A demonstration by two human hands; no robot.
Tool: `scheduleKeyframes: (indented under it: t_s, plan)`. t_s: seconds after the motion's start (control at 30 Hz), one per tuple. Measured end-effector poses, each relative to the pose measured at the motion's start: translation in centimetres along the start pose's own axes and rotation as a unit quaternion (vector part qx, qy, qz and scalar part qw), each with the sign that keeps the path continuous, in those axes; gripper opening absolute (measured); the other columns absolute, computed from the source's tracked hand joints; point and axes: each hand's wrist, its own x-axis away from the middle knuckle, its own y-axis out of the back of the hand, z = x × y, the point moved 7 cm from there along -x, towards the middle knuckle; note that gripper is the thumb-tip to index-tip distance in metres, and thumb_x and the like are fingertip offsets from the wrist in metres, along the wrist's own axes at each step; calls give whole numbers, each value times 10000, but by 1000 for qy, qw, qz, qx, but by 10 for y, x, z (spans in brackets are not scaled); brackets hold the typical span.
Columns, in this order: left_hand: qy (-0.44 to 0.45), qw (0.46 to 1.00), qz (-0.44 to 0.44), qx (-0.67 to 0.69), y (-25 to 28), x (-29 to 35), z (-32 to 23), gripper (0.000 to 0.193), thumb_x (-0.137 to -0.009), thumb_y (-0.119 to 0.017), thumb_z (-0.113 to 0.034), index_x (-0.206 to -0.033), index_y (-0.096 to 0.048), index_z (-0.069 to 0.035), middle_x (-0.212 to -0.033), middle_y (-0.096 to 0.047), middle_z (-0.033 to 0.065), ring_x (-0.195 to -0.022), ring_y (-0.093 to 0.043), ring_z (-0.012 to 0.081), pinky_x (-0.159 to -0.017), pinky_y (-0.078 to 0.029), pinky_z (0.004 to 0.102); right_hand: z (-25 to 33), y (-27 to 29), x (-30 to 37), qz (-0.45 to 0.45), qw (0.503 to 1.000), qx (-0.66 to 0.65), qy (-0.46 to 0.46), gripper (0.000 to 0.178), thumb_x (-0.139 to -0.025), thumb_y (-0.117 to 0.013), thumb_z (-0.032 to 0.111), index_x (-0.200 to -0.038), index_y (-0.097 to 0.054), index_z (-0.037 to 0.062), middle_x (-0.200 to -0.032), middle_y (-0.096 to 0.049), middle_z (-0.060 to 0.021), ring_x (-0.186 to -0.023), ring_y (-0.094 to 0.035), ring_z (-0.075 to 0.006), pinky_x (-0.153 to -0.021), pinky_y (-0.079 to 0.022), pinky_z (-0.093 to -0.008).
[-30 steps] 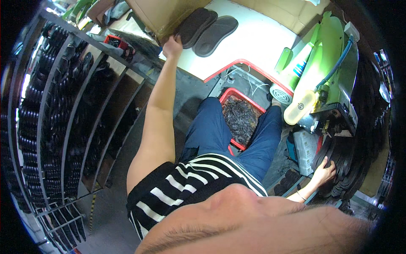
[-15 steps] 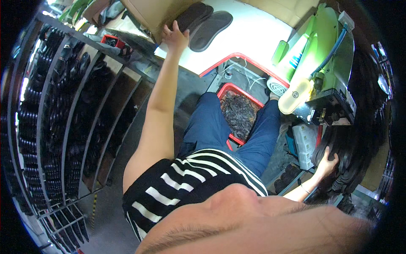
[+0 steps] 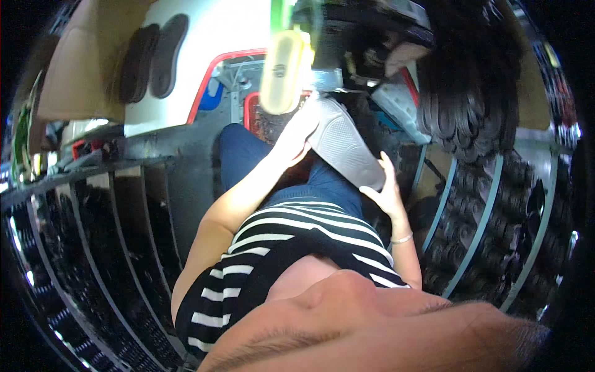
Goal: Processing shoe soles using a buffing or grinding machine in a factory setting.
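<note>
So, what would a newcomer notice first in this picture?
Probably the pale grey shoe sole in the middle, held over the lap by both hands: left hand at its upper end, right hand at its lower end. Next, two dark insoles lie on the white table, upper left.

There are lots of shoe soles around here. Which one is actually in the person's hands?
The pale grey sole over the lap, held between the left hand and right hand. The two dark soles lie untouched on the white table.
</note>
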Motion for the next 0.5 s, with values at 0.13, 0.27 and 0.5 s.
scheduleKeyframes:
  t_s: [0.13, 0.27, 0.5]
  plan:
    - [-70, 926, 80, -361, -63, 7, -33, 426, -841, -565, -85, -1243, -460, 9, -1172, -540, 113, -1053, -532, 191, -900, -420, 296, -55, -49, -7, 138, 983, -71, -94, 434, -742, -717, 210, -1087, -578, -15, -991, -647, -132, -898, -603, -178, -828, -461, -312]
    - [-76, 796, 11, -600, -95, 6, -60, 269, -820, -591, -142, -1040, -606, 12, -999, -613, 116, -922, -573, 182, -798, -450, 308, -44, -89, -20, 183, 970, -126, -101, 416, -752, -711, 225, -1070, -592, -15, -991, -647, -127, -896, -595, -177, -828, -460, -310]
    - [-158, 763, -48, -625, -82, 4, -73, 240, -800, -626, -194, -941, -640, 0, -829, -631, 108, -767, -596, 179, -711, -460, 285, -41, -103, -15, 224, 954, -153, -126, 435, -756, -704, 202, -1107, -582, -24, -1021, -639, -124, -912, -583, -182, -856, -448, -314]
